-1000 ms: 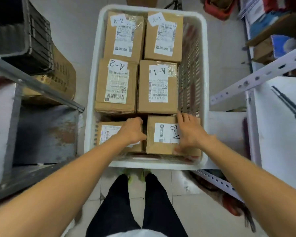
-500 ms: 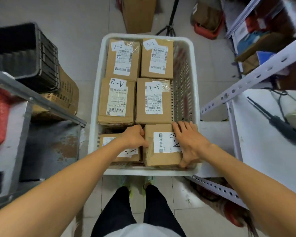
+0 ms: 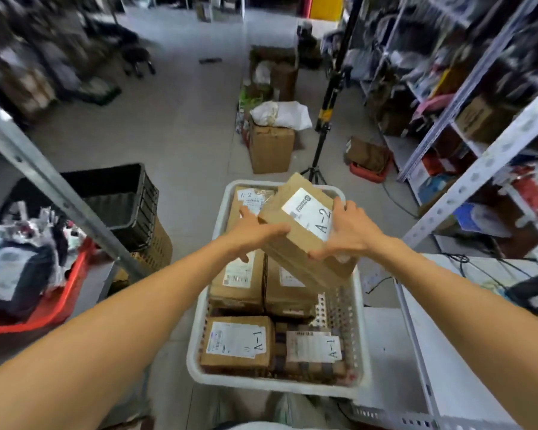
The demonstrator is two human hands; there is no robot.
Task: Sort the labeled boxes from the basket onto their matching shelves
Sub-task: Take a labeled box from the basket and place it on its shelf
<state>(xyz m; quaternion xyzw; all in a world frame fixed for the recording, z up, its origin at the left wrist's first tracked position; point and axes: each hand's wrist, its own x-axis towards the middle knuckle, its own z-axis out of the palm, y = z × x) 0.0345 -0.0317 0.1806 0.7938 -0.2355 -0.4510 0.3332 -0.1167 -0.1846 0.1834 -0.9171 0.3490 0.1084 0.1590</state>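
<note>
Left hand [image 3: 255,235] and right hand [image 3: 351,232] clasp opposite sides of one cardboard box [image 3: 302,225], fingers curled over its edges. The box is lifted clear and tilted above the middle of the white basket [image 3: 199,333]. Its label reads A-2.

Handling, as a judgement: stiff taped cardboard, keeps its shape under a side squeeze. It is held at the edges only, so likely not heavy. Dry card grips well and the glossy label would be slicker, so keep fingers on bare card at the two ends, or slide a palm beneath.

Count: one box in hand, five more showing in the basket.
- back-left box [image 3: 249,198]: A-2
- middle-left box [image 3: 239,274] and middle-right box [image 3: 288,287]: marks hidden
- front-left box [image 3: 236,346] and front-right box [image 3: 311,352]: both A-1

The back-right spot is hidden behind the lifted box.

Two metal shelf frames, left frame [image 3: 44,175] and right frame [image 3: 479,178]. Which one takes A-2, cannot tell.
</note>
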